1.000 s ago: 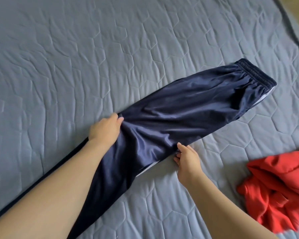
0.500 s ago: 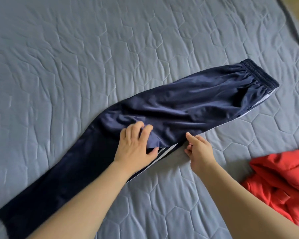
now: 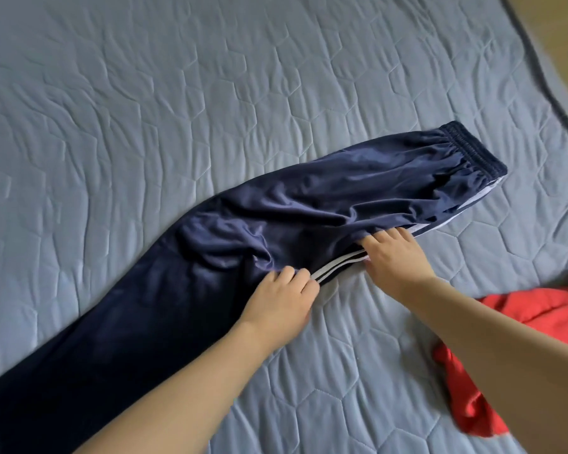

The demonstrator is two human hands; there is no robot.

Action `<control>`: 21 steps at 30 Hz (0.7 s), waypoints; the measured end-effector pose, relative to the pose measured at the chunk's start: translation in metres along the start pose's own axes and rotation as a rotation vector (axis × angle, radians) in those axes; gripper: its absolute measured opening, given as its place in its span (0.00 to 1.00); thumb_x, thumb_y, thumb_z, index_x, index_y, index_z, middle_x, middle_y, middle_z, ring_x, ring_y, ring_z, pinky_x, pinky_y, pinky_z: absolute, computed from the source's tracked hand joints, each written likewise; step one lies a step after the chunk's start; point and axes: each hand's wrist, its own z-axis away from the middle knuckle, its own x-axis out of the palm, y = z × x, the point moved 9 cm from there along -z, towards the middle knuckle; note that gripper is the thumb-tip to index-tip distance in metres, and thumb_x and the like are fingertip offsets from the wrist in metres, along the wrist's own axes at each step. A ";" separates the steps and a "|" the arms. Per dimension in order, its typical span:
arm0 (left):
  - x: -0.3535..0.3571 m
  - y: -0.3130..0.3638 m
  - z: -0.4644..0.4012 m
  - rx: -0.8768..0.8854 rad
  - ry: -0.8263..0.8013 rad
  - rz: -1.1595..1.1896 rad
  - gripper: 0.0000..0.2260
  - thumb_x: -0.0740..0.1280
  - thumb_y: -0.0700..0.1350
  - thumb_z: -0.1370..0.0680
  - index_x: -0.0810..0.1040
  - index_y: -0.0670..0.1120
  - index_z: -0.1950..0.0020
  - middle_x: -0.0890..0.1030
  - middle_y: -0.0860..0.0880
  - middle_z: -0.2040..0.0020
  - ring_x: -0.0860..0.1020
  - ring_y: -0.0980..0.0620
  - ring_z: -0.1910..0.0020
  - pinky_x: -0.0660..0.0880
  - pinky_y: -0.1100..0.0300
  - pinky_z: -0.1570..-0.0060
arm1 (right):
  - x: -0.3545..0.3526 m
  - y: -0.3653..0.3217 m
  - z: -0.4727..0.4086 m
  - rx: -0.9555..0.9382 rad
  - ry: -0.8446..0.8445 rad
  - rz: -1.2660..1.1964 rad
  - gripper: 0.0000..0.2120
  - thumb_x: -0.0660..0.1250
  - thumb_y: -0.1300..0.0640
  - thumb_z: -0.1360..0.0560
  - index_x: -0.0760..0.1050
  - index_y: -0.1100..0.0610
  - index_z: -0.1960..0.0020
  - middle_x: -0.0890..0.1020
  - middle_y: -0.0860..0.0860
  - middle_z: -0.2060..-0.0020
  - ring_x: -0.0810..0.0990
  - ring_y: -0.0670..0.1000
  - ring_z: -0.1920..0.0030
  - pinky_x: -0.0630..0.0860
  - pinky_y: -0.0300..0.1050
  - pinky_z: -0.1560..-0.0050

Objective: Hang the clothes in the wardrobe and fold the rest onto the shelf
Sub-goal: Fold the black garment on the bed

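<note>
Head view: both hands, left [image 3: 284,298] and right [image 3: 395,255], have shifted to pinch the navy trousers' [image 3: 309,204] near striped edge; folding underway.

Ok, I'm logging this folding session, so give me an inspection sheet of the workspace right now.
Surface: grey quilted bedspread, wrinkled.
Job's things: navy track pants laid flat diagonally, waistband at upper right, white side stripes showing; red garment crumpled at the right edge.
Clutter: nothing seen.
Hands: left hand and right hand both grip the pants' near edge.
Cables: nothing seen.
Surroundings: tan floor past the bedspread's upper right corner.
</note>
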 end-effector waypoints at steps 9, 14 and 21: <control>0.024 0.017 -0.007 -0.002 -0.287 0.015 0.22 0.78 0.40 0.46 0.71 0.47 0.58 0.74 0.49 0.67 0.75 0.49 0.71 0.62 0.62 0.78 | -0.017 0.001 0.006 -0.481 0.081 0.049 0.16 0.73 0.70 0.47 0.80 0.56 0.62 0.79 0.52 0.65 0.80 0.56 0.65 0.77 0.46 0.63; 0.044 0.031 0.017 0.038 -0.431 -0.067 0.37 0.75 0.40 0.39 0.65 0.47 0.33 0.75 0.47 0.59 0.76 0.47 0.66 0.64 0.61 0.76 | -0.005 0.006 0.025 -0.385 0.117 0.012 0.11 0.68 0.60 0.37 0.80 0.56 0.55 0.79 0.53 0.61 0.79 0.58 0.60 0.78 0.49 0.58; 0.005 0.009 0.009 0.034 -0.155 -0.085 0.15 0.66 0.41 0.34 0.77 0.48 0.48 0.73 0.48 0.59 0.71 0.46 0.62 0.67 0.54 0.64 | 0.027 0.005 0.030 0.494 -0.096 -1.066 0.09 0.63 0.61 0.30 0.79 0.60 0.52 0.81 0.55 0.56 0.78 0.57 0.53 0.75 0.49 0.50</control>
